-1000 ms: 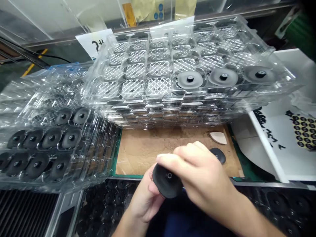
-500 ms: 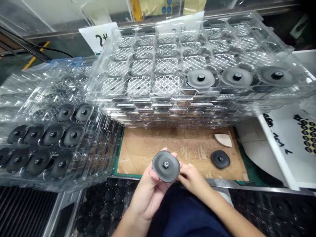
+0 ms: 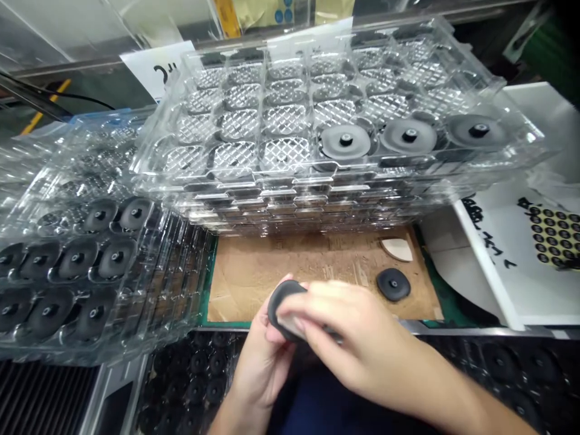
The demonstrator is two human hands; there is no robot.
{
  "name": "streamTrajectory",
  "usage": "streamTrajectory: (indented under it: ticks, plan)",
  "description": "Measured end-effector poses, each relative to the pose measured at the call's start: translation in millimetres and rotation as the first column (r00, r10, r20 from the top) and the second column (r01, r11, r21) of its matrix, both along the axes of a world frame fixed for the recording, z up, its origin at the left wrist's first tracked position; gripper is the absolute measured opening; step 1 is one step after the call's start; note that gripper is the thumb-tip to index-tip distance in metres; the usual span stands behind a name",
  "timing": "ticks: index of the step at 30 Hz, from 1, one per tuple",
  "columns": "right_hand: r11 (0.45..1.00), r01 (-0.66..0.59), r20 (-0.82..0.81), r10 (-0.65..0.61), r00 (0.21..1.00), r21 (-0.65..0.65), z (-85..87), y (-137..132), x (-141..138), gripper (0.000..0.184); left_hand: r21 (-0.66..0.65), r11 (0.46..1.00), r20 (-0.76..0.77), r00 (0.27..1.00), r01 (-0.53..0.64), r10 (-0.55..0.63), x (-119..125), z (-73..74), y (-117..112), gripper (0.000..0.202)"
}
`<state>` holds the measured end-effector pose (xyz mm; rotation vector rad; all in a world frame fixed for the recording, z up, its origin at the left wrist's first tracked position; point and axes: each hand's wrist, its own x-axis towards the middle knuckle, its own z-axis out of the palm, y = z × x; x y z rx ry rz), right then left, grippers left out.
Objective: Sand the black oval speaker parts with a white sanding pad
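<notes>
My left hand [image 3: 260,362] grips a black round rubber disc [image 3: 281,297] from below, just in front of the brown cardboard mat [image 3: 272,272]. My right hand [image 3: 344,338] lies over the disc with its fingers pressed on the disc's face, hiding most of it. A second black disc [image 3: 393,284] lies loose on the mat to the right, with a small white wedge-shaped piece [image 3: 397,249] behind it. A stack of clear plastic trays [image 3: 254,145] stands behind the mat; three grey discs [image 3: 346,141] sit in the top tray's front right pockets.
Clear trays [image 3: 149,266] holding several black discs [image 3: 77,258] lie at the left. A white board [image 3: 512,254] with a sheet of small black dots [image 3: 555,232] is at the right. Bins of black parts [image 3: 199,374] lie below the bench edge.
My right hand came back over the disc and now covers its face; half a second ago it was off to the side and the disc's hub showed. The camera view shifted slightly.
</notes>
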<state>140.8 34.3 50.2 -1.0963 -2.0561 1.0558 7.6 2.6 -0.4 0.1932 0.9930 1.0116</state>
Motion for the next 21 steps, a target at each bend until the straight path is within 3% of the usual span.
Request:
streamTrajectory:
  ticks: [2, 4, 7, 10, 14, 16, 18, 19, 21]
  plan:
    - [0.986, 0.097, -0.002, -0.098, 0.995, 0.138, -1.3, 1, -1, 0.025, 0.002, 0.999, 0.027, 0.999, 0.040, -0.040, 2, 3.7, 0, 0.043]
    - [0.978, 0.093, -0.039, -0.087, 0.995, 0.185, 0.5, -1, 3, 0.027, 0.028, 0.998, 0.072, 0.995, 0.061, -0.063, 2, 8.9, 1, 0.046]
    - [0.998, -0.045, -0.034, 0.047, 0.998, 0.048, 5.7, -9, 20, 0.023, 0.056, 0.996, 0.082, 0.994, 0.068, -0.072, 0, 13.9, 3, 0.057]
    - [1.000, 0.010, 0.097, -0.010, 0.995, -0.001, 7.8, -16, 39, 0.022, 0.069, 0.994, 0.092, 0.991, 0.087, -0.093, 0, 11.6, 3, 0.061]
    - [0.963, 0.128, 0.195, -0.176, 0.965, 0.236, 7.0, -10, 43, 0.024, 0.060, 0.990, 0.112, 0.985, 0.127, -0.133, 7, 7.5, 1, 0.067]
    - [0.952, 0.008, 0.129, -0.050, 0.990, 0.307, 6.6, -1, 40, 0.028, 0.074, 0.982, 0.135, 0.974, 0.176, -0.184, 9, 8.7, 0, 0.066]
    - [0.956, -0.142, 0.062, 0.131, 0.989, 0.256, 7.2, 6, 39, 0.027, 0.125, 0.963, 0.140, 0.957, 0.239, -0.255, 9, 10.8, 0, 0.062]
    - [0.963, -0.169, 0.054, 0.161, 0.985, 0.212, 8.1, 8, 38, 0.027, 0.142, 0.952, 0.135, 0.948, 0.271, -0.290, 8, 11.6, 0, 0.059]
    - [0.974, -0.127, 0.105, 0.109, 0.989, 0.187, 10.5, 7, 38, 0.026, 0.112, 0.950, 0.104, 0.948, 0.290, -0.302, 9, 12.1, 0, 0.051]
